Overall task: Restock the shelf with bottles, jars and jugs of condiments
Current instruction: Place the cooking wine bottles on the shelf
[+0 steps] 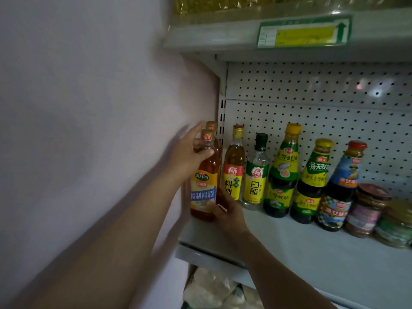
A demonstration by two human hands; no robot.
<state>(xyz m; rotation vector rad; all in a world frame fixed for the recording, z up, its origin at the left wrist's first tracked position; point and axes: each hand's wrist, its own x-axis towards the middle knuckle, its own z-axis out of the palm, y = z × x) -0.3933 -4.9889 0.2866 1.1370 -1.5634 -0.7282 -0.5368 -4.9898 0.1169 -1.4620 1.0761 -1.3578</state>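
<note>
An amber cooking-wine bottle with a yellow and blue label stands at the far left end of the grey shelf. My left hand grips its neck, thumb across the front. My right hand holds its base from the right side. A second amber bottle stands right behind it, mostly hidden. To the right stands a row: another cooking-wine bottle, a clear white-vinegar bottle, two dark oyster-sauce bottles with yellow caps, and a red-capped dark bottle.
Jars stand at the row's right end. A pale wall borders the shelf on the left. The upper shelf carries a green price tag. A perforated back panel is behind. White bags lie on the level below.
</note>
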